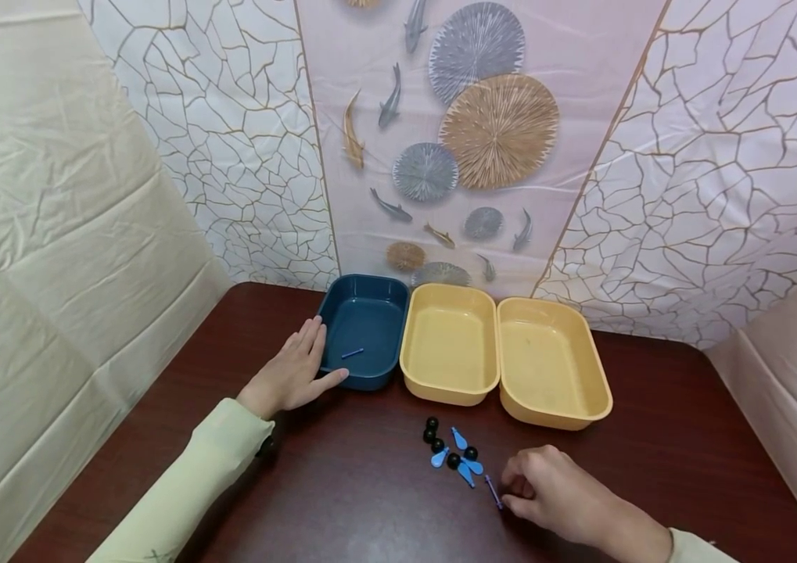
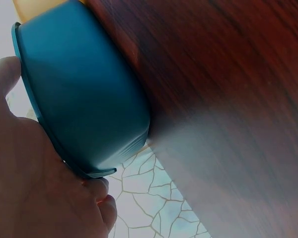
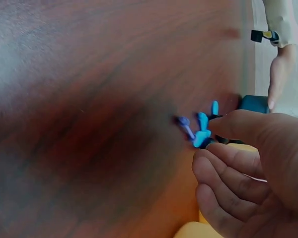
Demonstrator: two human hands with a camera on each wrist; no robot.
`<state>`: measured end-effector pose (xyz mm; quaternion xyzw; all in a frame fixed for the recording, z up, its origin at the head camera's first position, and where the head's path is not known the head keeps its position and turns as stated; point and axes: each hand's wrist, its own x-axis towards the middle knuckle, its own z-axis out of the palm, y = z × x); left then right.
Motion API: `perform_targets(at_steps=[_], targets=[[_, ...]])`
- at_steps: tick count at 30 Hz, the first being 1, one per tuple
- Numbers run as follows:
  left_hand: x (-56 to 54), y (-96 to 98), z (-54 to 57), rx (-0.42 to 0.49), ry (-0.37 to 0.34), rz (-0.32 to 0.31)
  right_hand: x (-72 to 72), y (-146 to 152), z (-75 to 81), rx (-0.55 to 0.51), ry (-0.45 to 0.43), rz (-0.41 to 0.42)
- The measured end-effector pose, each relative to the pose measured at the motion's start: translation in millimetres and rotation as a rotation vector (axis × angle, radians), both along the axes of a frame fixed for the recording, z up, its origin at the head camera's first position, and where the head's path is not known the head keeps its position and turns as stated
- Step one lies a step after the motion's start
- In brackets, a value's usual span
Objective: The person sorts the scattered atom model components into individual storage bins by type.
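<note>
My left hand (image 1: 292,367) rests on the left rim of a dark blue tray (image 1: 370,313), fingers stretched along its side and the thumb on its front edge. Inside that tray lies one purple stick (image 1: 352,353). On the table, a second purple stick (image 1: 493,493) lies right beside the fingertips of my right hand (image 1: 560,493). That hand's fingers are loosely bent, and the right wrist view shows a gap between thumb and forefinger with nothing gripped. Just left of it are several blue drop-shaped pieces (image 1: 459,439) and several black balls (image 1: 453,461).
Two yellow trays, a middle one (image 1: 450,395) and a right one (image 1: 553,422), stand side by side to the right of the blue tray. All stand on a dark red-brown table (image 1: 342,485). A patterned cloth (image 1: 264,156) hangs behind them.
</note>
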<state>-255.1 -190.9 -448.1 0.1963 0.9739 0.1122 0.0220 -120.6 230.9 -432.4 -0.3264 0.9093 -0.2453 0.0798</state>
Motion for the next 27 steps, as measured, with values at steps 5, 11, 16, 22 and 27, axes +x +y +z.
perform_targets(at_steps=[5,11,16,22,27], targets=[[-0.2,0.5,0.9,0.005,0.006,-0.002,2.0,-2,-10.4,-0.003,-0.034,-0.044],[-0.6,0.5,0.3,-0.001,0.000,-0.005,2.7,-8,-19.6,0.007,-0.085,-0.112],[-1.3,0.8,-0.3,-0.005,-0.002,-0.004,3.2,-12,-24.2,0.026,-0.043,-0.160],[-1.6,0.0,-1.6,0.000,0.001,-0.005,4.5,-13,-27.8,0.030,0.038,-0.181],[-1.1,-0.2,-1.8,0.001,0.000,-0.003,2.2,-11,-25.1,0.024,0.070,-0.184]])
